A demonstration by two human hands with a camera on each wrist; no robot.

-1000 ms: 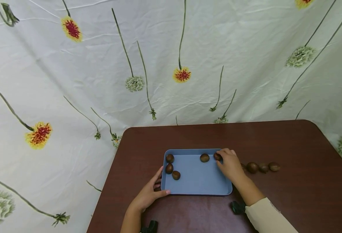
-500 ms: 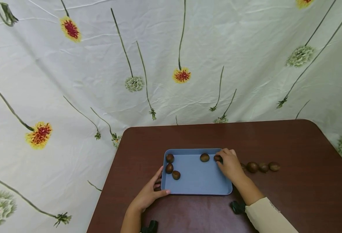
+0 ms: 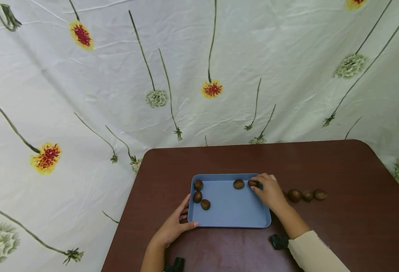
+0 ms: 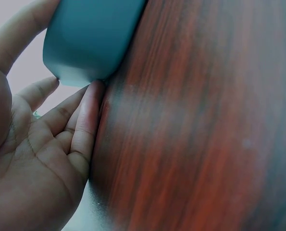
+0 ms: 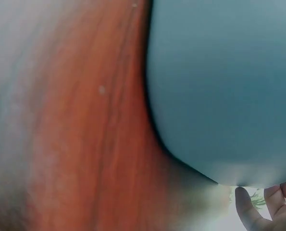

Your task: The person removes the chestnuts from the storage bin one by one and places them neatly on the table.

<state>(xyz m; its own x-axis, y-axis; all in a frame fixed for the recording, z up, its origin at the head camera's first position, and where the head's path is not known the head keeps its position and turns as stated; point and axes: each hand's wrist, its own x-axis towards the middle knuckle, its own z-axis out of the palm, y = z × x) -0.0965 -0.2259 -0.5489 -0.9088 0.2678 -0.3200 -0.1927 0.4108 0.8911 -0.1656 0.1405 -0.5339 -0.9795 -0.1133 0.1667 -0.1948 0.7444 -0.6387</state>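
A shallow blue tray (image 3: 233, 215) lies on the table, also filling part of both wrist views. My left hand (image 3: 175, 226) holds its near left corner, thumb at the front edge and fingers along the left side. In the left wrist view the left hand's fingertips (image 4: 92, 96) press the tray wall (image 4: 85, 62). My right hand (image 3: 268, 190) pinches a glossy brown chestnut (image 3: 252, 183) at the tray's far right corner; the fingers partly hide it. Another chestnut (image 3: 238, 184) sits just left of it. Three more chestnuts (image 3: 197, 196) sit along the tray's left end.
A short row of chestnuts (image 3: 294, 195) lies on the brown table (image 3: 338, 226) right of the tray, partly behind my right wrist. Beyond the table's far edge hangs a white cloth (image 3: 185, 56) with printed flowers.
My right hand has shifted the pinched chestnut slightly left, toward the neighbouring one. The left hand and the tray stay in place.
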